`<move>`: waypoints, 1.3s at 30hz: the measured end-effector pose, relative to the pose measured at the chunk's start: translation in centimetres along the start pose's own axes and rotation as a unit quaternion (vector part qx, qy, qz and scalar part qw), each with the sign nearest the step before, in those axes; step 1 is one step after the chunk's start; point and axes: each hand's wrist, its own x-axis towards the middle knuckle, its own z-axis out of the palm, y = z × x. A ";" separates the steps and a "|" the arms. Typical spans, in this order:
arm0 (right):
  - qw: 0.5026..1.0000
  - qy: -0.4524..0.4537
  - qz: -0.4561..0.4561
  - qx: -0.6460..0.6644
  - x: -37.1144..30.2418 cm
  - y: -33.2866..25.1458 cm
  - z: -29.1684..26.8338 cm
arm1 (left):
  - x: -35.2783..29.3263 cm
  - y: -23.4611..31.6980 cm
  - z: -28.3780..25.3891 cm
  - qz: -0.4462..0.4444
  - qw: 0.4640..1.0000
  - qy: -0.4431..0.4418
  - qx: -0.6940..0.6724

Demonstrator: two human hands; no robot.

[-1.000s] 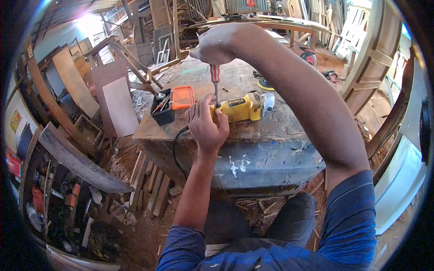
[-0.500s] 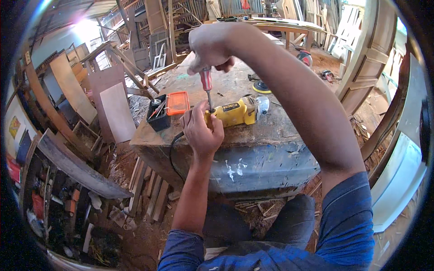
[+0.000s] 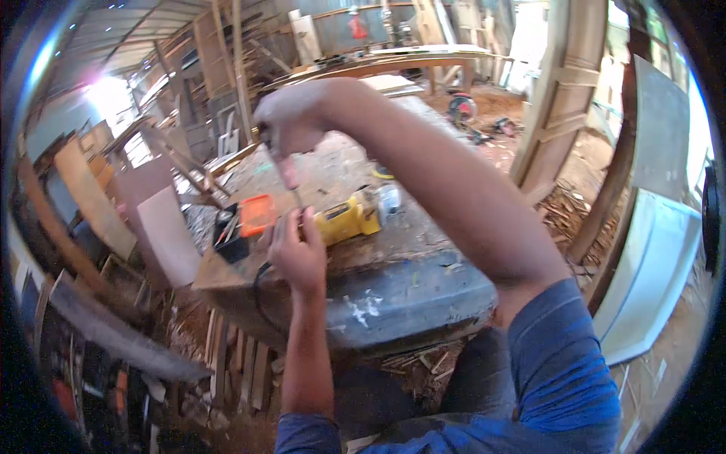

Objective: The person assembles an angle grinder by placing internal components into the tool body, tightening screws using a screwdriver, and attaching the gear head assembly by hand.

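Note:
My right hand (image 3: pixel 296 121) is closed around the handle of a red screwdriver (image 3: pixel 288 173), whose shaft points down. The shaft's tip is by the fingers of my left hand (image 3: pixel 299 253), at the near-left end of a yellow angle grinder (image 3: pixel 349 221). My left hand grips that end of the grinder, which lies on a worn workbench (image 3: pixel 431 234). The exact spot where the screwdriver tip meets the grinder is hidden by the fingers and blurred.
Left of the grinder stands a black box (image 3: pixel 230 248) of small tools with an orange lid (image 3: pixel 257 214) beside it. A dark cord (image 3: pixel 259 299) hangs over the bench edge. Boards lean at left, a wooden door (image 3: pixel 556 98) stands at right, and wood scraps litter the floor.
The view has shifted, so the bench and both hands sit further left and lower in the picture. The screwdriver remains upright-tilted in my right hand, and my left hand stays on the grinder.

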 end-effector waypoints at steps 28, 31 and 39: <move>0.977 0.172 0.069 -0.108 1.5 -1.6 2.2 | -1.2 -1.7 0.4 -0.004 1.000 -0.007 0.010; 0.974 0.171 0.117 -0.088 1.8 -2.0 2.0 | -1.0 -1.4 0.2 -0.002 0.999 -0.009 0.032; 0.990 0.063 0.059 -0.113 0.4 -1.7 0.3 | -0.9 -0.6 0.3 0.010 0.999 -0.018 0.037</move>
